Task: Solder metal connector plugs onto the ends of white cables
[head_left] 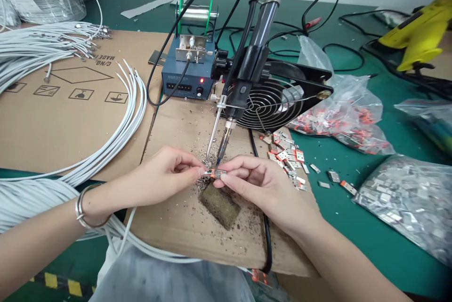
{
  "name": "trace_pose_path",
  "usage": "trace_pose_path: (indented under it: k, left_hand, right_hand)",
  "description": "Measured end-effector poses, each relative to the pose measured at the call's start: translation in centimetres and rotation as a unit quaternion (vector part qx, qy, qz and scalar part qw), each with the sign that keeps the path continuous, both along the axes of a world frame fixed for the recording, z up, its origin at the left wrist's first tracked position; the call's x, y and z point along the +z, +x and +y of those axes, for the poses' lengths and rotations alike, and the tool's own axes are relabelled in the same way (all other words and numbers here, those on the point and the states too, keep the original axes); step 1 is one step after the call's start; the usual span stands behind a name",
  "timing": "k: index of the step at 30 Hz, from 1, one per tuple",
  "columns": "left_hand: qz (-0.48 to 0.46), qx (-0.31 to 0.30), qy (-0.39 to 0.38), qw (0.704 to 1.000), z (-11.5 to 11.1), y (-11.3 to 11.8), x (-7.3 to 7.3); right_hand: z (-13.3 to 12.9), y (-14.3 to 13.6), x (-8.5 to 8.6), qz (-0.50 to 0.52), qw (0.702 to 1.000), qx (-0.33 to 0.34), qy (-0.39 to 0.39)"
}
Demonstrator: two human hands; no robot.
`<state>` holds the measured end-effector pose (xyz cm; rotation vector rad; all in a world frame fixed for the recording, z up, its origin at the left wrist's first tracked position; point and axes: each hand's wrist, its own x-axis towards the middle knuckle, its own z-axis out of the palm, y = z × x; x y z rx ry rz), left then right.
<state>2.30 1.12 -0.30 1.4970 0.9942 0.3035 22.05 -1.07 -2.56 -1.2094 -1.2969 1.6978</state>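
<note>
My left hand (169,175) pinches the end of a white cable, mostly hidden by the fingers; thin wires (209,173) show at its tip. Between the thumb and fingers of my right hand (263,186) is a small metal USB connector (221,173) with an orange insert. The wires meet the connector directly under the tip of a clamped soldering iron (224,142). Whether the tip touches them I cannot tell. Beside the iron a bent metal solder guide tube (213,139) comes down to the same spot. A brown sponge block (219,205) lies just below my fingers.
Behind stands a blue solder feeder (187,78) with a solder spool (196,15). A black fan (268,99) sits to its right. Loose connectors (287,156) and bagged parts (406,203) lie on the right, white cables (123,137) on the left. A black cord (267,240) crosses the cardboard (169,231).
</note>
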Motion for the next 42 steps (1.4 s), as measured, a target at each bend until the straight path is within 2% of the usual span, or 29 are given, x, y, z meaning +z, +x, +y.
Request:
trace_pose_path:
  k: [13,29,36,42]
  left_hand:
    - [0.012,0.001,0.005,1.000,-0.17,0.01,0.11]
    - [-0.015,0.001,-0.017,1.000,-0.56,0.06,0.00]
    - [0.001,0.004,-0.019,1.000,-0.64,0.06,0.01]
    - [0.033,0.004,0.004,0.999,-0.70,-0.02,-0.48]
  right_hand:
    - [0.18,-0.20,0.17,-0.010,1.000,-0.001,-0.009]
    - [-0.23,-0.32,0.34,-0.007,1.000,-0.002,0.029]
    - [-0.40,-0.33,0.25,-0.006,0.999,-0.005,0.035]
    - [-0.22,-0.61,-0.06,-0.034,0.999,-0.008,-0.003]
